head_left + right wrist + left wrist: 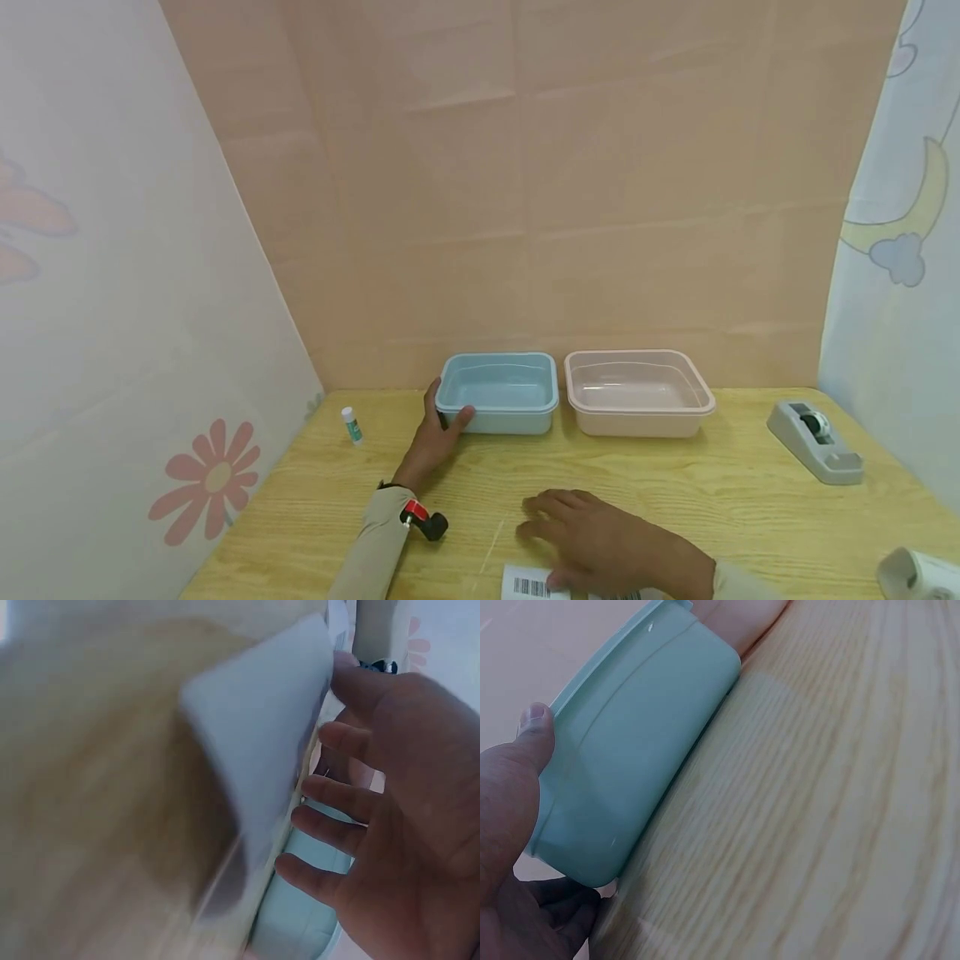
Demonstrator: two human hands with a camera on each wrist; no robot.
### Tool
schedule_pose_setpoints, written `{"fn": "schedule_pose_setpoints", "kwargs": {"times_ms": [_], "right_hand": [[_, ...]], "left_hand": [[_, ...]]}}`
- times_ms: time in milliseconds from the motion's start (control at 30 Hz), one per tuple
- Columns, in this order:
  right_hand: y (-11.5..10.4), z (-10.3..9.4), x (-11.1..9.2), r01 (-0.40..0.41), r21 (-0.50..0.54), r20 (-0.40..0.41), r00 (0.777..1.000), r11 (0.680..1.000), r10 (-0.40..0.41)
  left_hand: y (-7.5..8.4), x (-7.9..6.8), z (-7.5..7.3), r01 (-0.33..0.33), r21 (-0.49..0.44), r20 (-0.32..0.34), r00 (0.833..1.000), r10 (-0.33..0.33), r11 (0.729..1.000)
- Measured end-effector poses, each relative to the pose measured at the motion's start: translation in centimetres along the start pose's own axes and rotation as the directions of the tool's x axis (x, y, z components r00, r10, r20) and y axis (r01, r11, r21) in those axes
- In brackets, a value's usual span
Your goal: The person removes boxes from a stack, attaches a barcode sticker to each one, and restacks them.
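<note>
My left hand point(437, 433) holds the left end of a light blue plastic basin point(517, 422) at the back of the table, thumb over the front rim. In the left wrist view the thumb lies on the basin's point(630, 742) rim and the other fingers bend under its near corner. My right hand point(600, 537) hovers palm down at the table's front, fingers spread. Below it lie white barcode labels point(525, 583), partly covered by the hand. In the right wrist view a white sheet point(262, 727) stands tilted up, its edge right at the thumb.
A pink basin point(637, 423) stands just right of the blue one. A glue stick point(352, 426) stands at the back left. On the right are a grey tape dispenser point(817, 446) and a white roll point(926, 577) near the front. Walls enclose the wooden table point(300, 533) at the back and sides.
</note>
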State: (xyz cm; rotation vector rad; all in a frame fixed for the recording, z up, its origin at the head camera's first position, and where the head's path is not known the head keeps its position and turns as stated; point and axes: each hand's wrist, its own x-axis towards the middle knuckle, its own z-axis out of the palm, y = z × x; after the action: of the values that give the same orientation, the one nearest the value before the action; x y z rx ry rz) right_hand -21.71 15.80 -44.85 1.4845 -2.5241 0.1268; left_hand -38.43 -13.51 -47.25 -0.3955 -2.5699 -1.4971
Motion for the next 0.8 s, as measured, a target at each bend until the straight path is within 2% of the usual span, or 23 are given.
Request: {"fn": "schedule_pose_setpoints", "kwargs": {"times_ms": [300, 433, 567, 667, 800], "right_hand": [[-0.5, -0.4, 0.6, 0.101, 0.069, 0.017, 0.995, 0.992, -0.103], [-0.9, -0.2, 1.1, 0.170, 0.083, 0.026, 0.985, 0.982, -0.172], [-1.7, -0.2, 1.7, 0.235, 0.052, 0.026, 0.971, 0.971, -0.236], [-2.4, -0.3, 2.0, 0.254, 0.031, 0.034, 0.966, 0.967, -0.255], [-2.9, -0.4, 2.2, 0.242, 0.053, 0.046, 0.969, 0.969, -0.244]], "left_hand": [[0.0, 0.1, 0.0, -0.010, 0.002, 0.003, 1.000, 0.010, 1.000], [0.0, 0.1, -0.1, -0.022, 0.004, 0.006, 1.000, 0.022, 1.000], [0.0, 0.0, -0.1, -0.027, -0.004, 0.004, 1.000, 0.027, 1.000], [0.0, 0.0, 0.0, -0.034, -0.013, 0.002, 0.999, 0.034, 0.999], [0.1, -0.1, 0.1, -0.035, -0.023, 0.000, 0.999, 0.035, 0.999]]}}
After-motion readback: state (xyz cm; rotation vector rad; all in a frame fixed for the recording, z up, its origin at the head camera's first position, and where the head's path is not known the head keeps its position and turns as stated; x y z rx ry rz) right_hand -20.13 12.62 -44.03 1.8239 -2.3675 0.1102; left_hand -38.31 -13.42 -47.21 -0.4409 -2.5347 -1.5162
